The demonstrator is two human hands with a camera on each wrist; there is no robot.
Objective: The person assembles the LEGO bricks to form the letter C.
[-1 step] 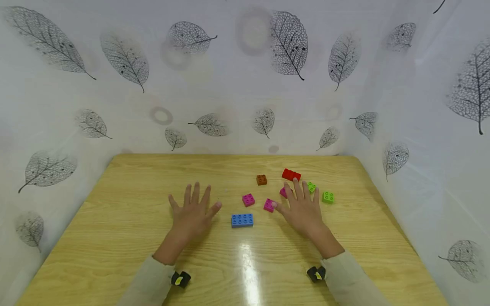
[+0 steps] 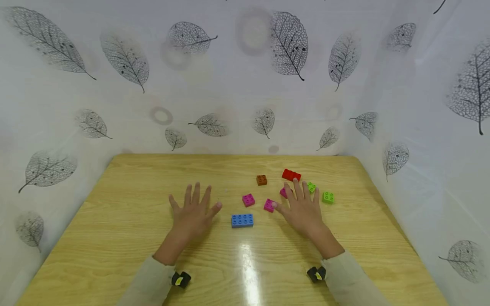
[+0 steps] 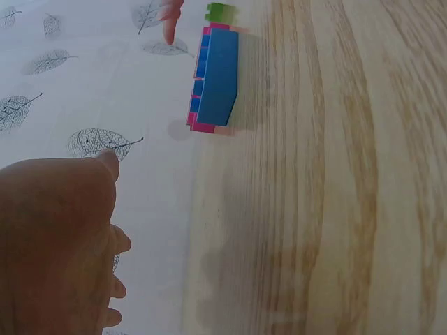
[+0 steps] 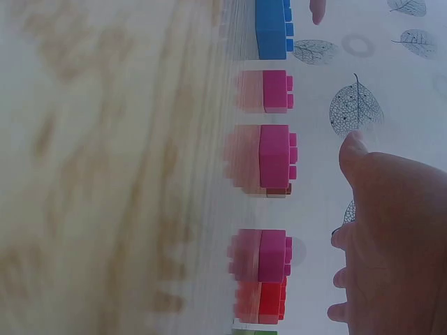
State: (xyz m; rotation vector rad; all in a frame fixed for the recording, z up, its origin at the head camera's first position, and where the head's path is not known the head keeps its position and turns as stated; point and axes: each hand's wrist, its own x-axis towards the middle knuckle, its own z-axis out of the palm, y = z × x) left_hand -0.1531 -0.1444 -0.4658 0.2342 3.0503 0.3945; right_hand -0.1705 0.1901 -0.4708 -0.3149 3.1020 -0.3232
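Observation:
My left hand (image 2: 192, 216) is spread with straight fingers to the left of a blue eight-stud toy brick (image 2: 242, 220), holding nothing. Above the table on the right, my right hand (image 2: 304, 212) is also spread and holds nothing. In the right wrist view that hand (image 4: 401, 230) hovers apart from the bricks. Its thumb overlaps a pink brick (image 2: 269, 205) in the head view, and its fingers partly cover another pink brick (image 2: 283, 192) and a green brick (image 2: 311, 186). A third pink brick (image 2: 248, 199) lies between the hands.
Beyond the hands are a brown brick (image 2: 262, 180) and a red brick (image 2: 291, 175). Another green brick (image 2: 328, 197) lies right of my right hand. All rest on a wooden table (image 2: 126, 204), bounded by a white leaf-print sheet (image 2: 229, 93). Dark devices sit at both wrists.

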